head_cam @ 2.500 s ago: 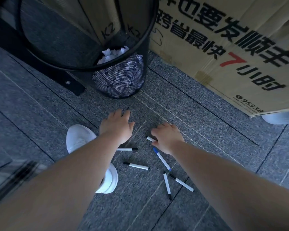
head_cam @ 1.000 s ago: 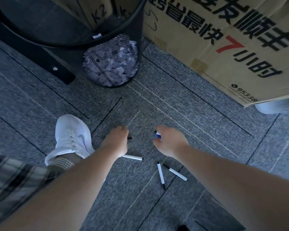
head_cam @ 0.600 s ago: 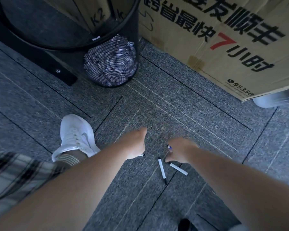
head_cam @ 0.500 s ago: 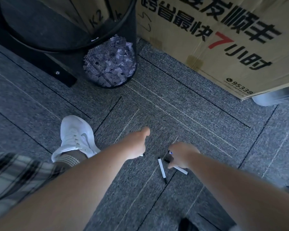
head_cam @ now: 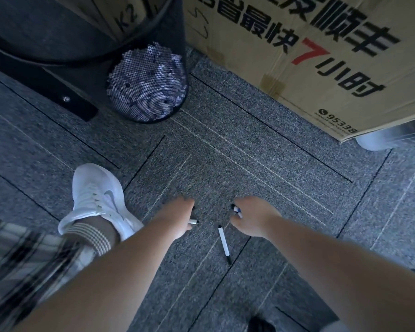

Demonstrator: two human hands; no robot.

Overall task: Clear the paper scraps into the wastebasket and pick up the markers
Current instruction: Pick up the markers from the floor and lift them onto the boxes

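One white marker (head_cam: 224, 244) with a black cap lies loose on the grey carpet between my two hands. My left hand (head_cam: 177, 218) is closed around markers; a white barrel with a black tip sticks out of the fist to the right. My right hand (head_cam: 253, 218) is also closed on markers, with a blue cap and a dark cap poking out at its left side. The black mesh wastebasket (head_cam: 149, 87) stands at the upper left, with white paper scraps showing through its mesh. No scraps lie on the carpet in view.
A large cardboard box (head_cam: 309, 56) with black and red print stands at the upper right, next to the wastebasket. My white sneaker (head_cam: 98, 200) rests on the carpet left of my left hand. A black bar (head_cam: 58, 92) runs along the floor behind the basket.
Several markers lay on the carpet 2.5 s ago; one remains. In the last half second my right hand took the marker under it, and my left hand closed on the one beside it.
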